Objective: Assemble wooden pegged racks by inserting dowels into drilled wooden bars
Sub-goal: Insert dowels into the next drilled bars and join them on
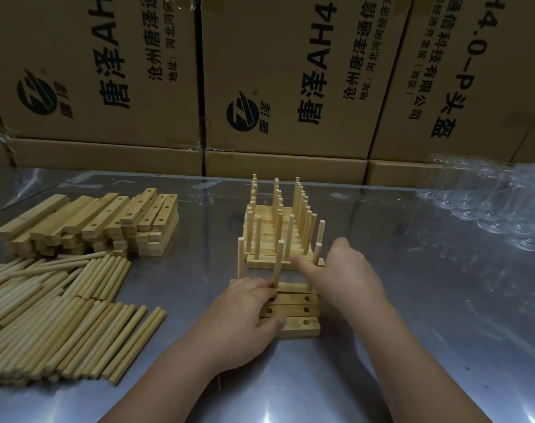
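Note:
Several drilled wooden bars (296,309) lie side by side in front of me on the metal table. The farthest of them carries upright dowels (279,261). My left hand (244,319) rests on the left ends of these bars, fingers by the middle dowel's foot. My right hand (345,273) is wrapped round the right dowel (317,251), index finger pointing left. Behind stands a row of finished pegged racks (278,227).
A pile of loose dowels (52,319) lies at the left, with a stack of drilled bars (107,221) behind it. Clear plastic wrap (498,206) sits at the back right. Printed cardboard boxes (260,80) wall off the table's far edge.

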